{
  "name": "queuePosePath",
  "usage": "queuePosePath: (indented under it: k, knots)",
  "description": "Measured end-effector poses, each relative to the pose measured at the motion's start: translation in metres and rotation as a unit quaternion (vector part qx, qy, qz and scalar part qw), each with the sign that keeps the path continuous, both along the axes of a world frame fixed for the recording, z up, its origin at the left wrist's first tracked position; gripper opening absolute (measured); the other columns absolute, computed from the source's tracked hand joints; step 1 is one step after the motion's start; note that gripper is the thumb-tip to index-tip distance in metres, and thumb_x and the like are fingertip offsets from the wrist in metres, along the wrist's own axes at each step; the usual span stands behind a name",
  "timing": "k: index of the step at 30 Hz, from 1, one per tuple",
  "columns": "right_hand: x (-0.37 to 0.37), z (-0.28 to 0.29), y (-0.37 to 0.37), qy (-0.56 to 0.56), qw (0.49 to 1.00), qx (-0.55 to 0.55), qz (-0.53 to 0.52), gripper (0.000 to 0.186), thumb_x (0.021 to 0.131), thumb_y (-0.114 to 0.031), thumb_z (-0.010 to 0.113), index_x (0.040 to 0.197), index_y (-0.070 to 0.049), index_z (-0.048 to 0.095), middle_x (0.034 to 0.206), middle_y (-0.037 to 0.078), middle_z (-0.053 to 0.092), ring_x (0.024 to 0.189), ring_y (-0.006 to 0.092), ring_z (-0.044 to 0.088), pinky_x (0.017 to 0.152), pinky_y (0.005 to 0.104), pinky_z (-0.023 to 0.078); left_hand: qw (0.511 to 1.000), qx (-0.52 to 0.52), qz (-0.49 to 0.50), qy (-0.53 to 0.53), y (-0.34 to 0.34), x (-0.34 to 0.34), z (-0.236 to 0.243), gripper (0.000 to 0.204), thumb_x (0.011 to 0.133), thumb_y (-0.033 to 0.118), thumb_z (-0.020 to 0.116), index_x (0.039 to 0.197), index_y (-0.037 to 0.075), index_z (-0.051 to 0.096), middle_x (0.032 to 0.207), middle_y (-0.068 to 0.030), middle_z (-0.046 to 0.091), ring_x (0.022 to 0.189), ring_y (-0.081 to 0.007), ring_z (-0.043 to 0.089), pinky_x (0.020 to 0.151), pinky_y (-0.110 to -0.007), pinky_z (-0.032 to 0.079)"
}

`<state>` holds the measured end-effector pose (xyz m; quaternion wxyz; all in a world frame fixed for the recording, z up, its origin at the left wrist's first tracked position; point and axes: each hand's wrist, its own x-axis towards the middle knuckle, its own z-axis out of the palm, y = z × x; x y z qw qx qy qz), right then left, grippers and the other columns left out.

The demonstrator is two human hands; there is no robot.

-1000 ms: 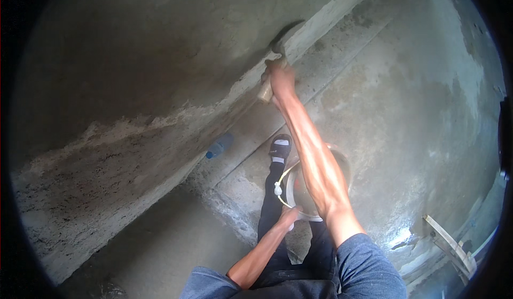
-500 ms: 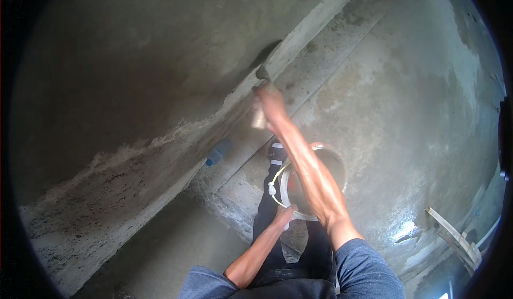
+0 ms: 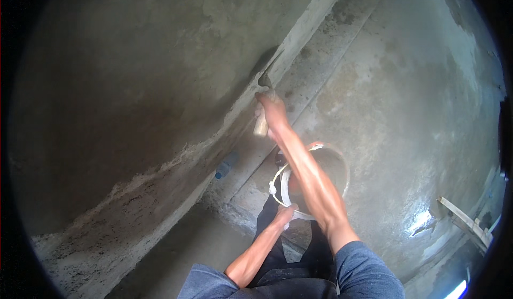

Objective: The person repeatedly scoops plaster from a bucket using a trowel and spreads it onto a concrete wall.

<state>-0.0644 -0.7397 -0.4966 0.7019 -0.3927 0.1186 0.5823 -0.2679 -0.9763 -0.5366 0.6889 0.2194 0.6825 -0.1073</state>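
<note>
My right hand is closed around the pale wooden handle of a trowel, its arm stretched out ahead. Beyond the fist, the dark blade touches or lies very near the rough edge of a concrete wall; the hand partly hides it. Down by my legs, my left hand grips the near rim of a round bucket. A yellowish cord handle with a white knotted piece hangs at the bucket's left side. My right forearm covers much of the bucket, so its contents are hard to make out.
A clear plastic bottle with a blue end lies at the wall's foot. Left of the edge stretches a broad grey wall face. Concrete floor spreads to the right, with pale wooden boards at the far right.
My right hand and the trowel have shifted slightly down in the picture, along the wall edge. The view has turned a little. My left hand still holds the bucket rim.
</note>
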Motion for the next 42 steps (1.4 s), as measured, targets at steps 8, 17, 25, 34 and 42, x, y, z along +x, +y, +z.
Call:
queuePosePath:
  k: [8, 17, 25, 34, 42]
  knots:
    - [0.057, 0.047, 0.030, -0.152, 0.988, 0.032, 0.008, 0.014, 0.085, -0.010, 0.057, 0.093, -0.002, 0.049, 0.066, 0.006, 0.052, 0.051, 0.0144, 0.052, 0.047, 0.0297, 0.042, 0.999, -0.021, -0.012, 0.023, 0.007, -0.004, 0.000, 0.029, 0.083, 0.014, 0.059, 0.102, -0.008, 0.056, 0.096, -0.0147, 0.061, 0.085, -0.0233, 0.063, 0.074, -0.037, 0.053]
    - [0.027, -0.002, -0.008, -0.020, 0.999, 0.009, 0.026, 0.011, 0.087, -0.012, 0.058, 0.092, -0.006, 0.051, 0.063, 0.002, 0.049, 0.050, 0.0108, 0.049, 0.044, 0.0264, 0.040, 0.999, -0.009, -0.030, 0.023, 0.006, -0.001, -0.011, 0.027, 0.083, 0.013, 0.059, 0.099, -0.009, 0.057, 0.089, -0.0155, 0.062, 0.078, -0.0211, 0.062, 0.067, -0.034, 0.053]
    - [0.069, 0.074, 0.020, -0.087, 0.993, 0.071, 0.034, 0.009, 0.089, -0.012, 0.057, 0.086, -0.006, 0.050, 0.064, 0.001, 0.050, 0.053, 0.0109, 0.050, 0.047, 0.0258, 0.042, 0.999, 0.044, -0.027, 0.011, 0.016, 0.020, 0.031, 0.022, 0.082, 0.011, 0.059, 0.091, -0.009, 0.059, 0.085, -0.0145, 0.063, 0.073, -0.0205, 0.063, 0.063, -0.032, 0.052]
    - [0.129, 0.197, -0.179, -0.123, 0.990, 0.024, 0.070, 0.013, 0.093, -0.024, 0.051, 0.100, -0.014, 0.054, 0.060, -0.005, 0.041, 0.046, 0.0070, 0.039, 0.041, 0.0220, 0.033, 0.977, 0.196, -0.073, -0.045, 0.032, 0.037, 0.117, 0.018, 0.083, 0.016, 0.058, 0.078, -0.001, 0.063, 0.065, -0.0082, 0.060, 0.056, -0.0164, 0.058, 0.046, -0.032, 0.047]
    - [0.114, 0.314, -0.395, -0.420, 0.888, -0.069, 0.177, 0.019, 0.093, -0.028, 0.052, 0.093, -0.009, 0.050, 0.066, 0.001, 0.049, 0.053, 0.0100, 0.049, 0.048, 0.0259, 0.043, 0.843, 0.496, -0.208, -0.017, 0.062, 0.066, 0.271, 0.031, 0.075, 0.029, 0.058, 0.075, -0.001, 0.065, 0.067, -0.0160, 0.064, 0.064, -0.0237, 0.064, 0.060, -0.041, 0.048]
